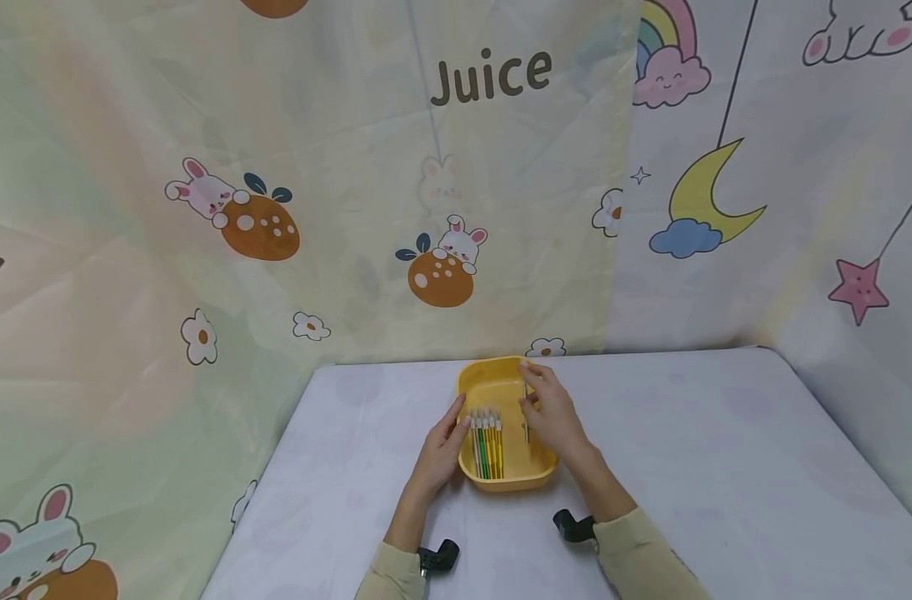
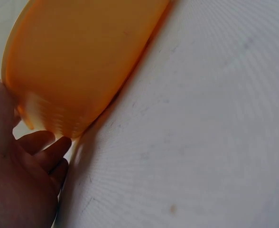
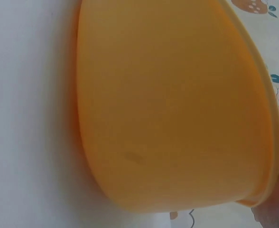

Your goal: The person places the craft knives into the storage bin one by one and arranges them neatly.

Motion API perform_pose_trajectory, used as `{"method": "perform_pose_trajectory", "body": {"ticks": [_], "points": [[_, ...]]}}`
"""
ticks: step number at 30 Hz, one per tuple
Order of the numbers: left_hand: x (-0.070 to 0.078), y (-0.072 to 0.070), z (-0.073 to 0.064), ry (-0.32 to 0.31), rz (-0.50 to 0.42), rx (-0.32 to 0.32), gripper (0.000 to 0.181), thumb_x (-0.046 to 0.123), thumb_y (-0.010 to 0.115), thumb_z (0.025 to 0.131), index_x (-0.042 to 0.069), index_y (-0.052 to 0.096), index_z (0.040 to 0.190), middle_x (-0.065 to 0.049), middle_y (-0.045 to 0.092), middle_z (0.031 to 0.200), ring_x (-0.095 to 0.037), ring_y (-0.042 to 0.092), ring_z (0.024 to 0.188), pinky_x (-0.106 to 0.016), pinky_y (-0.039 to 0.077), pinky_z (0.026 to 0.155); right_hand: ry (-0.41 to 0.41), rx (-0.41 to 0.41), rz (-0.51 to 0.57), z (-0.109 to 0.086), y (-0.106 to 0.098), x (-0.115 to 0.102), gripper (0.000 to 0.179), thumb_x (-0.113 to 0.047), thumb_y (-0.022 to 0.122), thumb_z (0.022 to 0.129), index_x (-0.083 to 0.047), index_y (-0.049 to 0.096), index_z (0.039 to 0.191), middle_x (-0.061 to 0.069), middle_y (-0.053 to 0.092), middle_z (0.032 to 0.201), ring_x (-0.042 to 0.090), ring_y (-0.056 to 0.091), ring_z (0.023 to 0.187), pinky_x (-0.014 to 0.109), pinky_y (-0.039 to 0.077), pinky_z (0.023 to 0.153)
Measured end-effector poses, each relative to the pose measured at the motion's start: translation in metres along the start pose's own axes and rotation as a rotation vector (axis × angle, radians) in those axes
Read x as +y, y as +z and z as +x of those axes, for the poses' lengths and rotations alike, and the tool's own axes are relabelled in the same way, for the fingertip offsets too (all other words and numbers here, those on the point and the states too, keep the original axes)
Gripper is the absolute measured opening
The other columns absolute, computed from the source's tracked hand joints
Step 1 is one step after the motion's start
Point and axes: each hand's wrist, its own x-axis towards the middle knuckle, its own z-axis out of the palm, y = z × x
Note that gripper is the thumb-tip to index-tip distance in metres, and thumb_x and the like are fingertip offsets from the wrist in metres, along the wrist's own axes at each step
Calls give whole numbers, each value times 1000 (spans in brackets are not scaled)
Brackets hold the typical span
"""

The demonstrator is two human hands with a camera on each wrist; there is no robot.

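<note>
A yellow plastic basket (image 1: 514, 479) sits on the white table. Inside it, along its left side, several pencils (image 1: 488, 446) in green, yellow and pale colours lie side by side, points toward the far end. My left hand (image 1: 441, 450) holds the basket's left rim, thumb over the edge and fingers along the outer wall, as the left wrist view shows of the fingers (image 2: 61, 152). Over the basket's right side, my right hand (image 1: 552, 412) pinches a thin grey pencil-like stick (image 1: 527, 432); its upper part is partly hidden by the fingers.
A white cloth-covered table (image 1: 726, 483) stretches to both sides of the basket. Behind it hangs a printed curtain (image 1: 351, 208) with rabbits and flowers. Black wrist cameras (image 1: 439, 556) are strapped below both hands.
</note>
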Motion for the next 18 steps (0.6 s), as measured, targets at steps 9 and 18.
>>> {"method": "perform_pose_trajectory", "body": {"ticks": [9,18], "points": [[-1,0,1,1,-1,-1,55,37,51,110,29,37,163,5,34,169,-23,28,159,-52,22,130,26,-26,-77,-2,8,-4,64,7,70,92,-2,51,152,19,52,150,20,67,95,26,62,76],[-1,1,1,8,0,0,55,36,50,111,27,36,163,5,34,169,-23,27,159,-52,22,130,43,-38,-96,-1,14,-7,63,9,69,93,-2,51,152,16,52,149,19,67,94,20,61,69]]}}
